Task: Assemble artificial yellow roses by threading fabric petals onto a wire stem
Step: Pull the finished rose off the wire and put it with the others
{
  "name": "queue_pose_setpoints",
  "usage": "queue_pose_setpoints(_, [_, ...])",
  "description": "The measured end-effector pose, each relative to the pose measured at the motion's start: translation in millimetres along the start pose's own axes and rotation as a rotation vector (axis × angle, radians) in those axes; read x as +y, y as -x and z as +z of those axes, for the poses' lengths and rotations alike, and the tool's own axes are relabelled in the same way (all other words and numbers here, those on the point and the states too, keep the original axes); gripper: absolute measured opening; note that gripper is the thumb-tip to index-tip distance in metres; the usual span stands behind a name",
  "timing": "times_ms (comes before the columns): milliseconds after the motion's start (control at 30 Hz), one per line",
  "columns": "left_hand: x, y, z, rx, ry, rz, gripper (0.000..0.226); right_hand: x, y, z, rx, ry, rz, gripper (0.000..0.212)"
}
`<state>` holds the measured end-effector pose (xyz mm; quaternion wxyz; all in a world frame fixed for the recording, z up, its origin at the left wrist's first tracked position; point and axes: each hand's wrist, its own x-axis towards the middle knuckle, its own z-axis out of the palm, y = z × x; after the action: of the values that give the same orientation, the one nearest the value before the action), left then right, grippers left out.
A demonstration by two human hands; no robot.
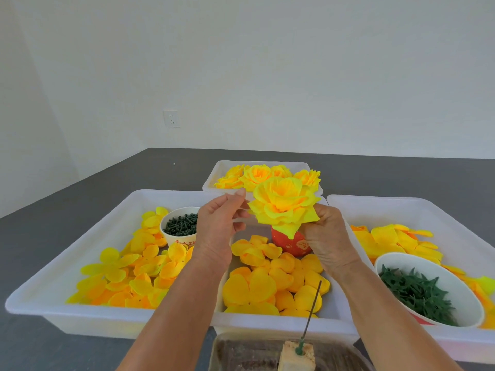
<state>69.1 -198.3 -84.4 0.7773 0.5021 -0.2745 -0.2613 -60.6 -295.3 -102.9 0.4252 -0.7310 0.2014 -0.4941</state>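
Note:
A full yellow fabric rose is held up above the middle tray. My right hand grips it from below and the right, fingers curled under the petals. My left hand pinches an outer petal at the rose's left edge with thumb and forefinger. A thin wire stem stands upright, stuck in a tan foam block at the bottom of the view, with nothing on it. Loose yellow petals fill the middle tray under my hands.
The left tray holds petals and a paper cup of dark green pieces. The right tray holds petals and a bowl of green calyxes. A far tray holds finished roses. A red cup stands behind the rose.

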Motion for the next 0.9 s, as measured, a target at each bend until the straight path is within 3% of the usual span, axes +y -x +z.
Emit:
queue_pose_setpoints(167, [-1.5,-2.3,0.8,-0.033,-0.101,-0.137,0.028,4.2,-0.6,-0.8,0.000,0.047,-0.003,0.009])
queue_pose_setpoints(333, [-3.4,-4.0,-2.1,-0.013,-0.062,-0.199,0.007,2.7,2.1,-0.2,-0.073,0.125,-0.049,0.014])
queue_pose_setpoints(433, [-7.6,-4.7,-3.0,-0.003,-0.124,-0.136,0.018,1.2,2.9,-0.7,-0.138,0.128,-0.051,0.028])
queue_pose_setpoints(600, [-10.4,-3.1,-2.2,-0.060,-0.315,0.097,0.024,5.3,2.4,-2.1,-0.124,0.127,0.022,0.022])
queue_pose_setpoints(733, [-11.9,-4.6,-2.5,-0.072,-0.218,0.049,0.020,7.3,0.8,-2.3,-0.084,0.138,0.059,0.008])
queue_pose_setpoints(900, [-11.2,-4.4,-3.6,-0.133,-0.243,0.086,0.011,7.1,1.8,-3.5,-0.054,0.105,0.038,0.027])
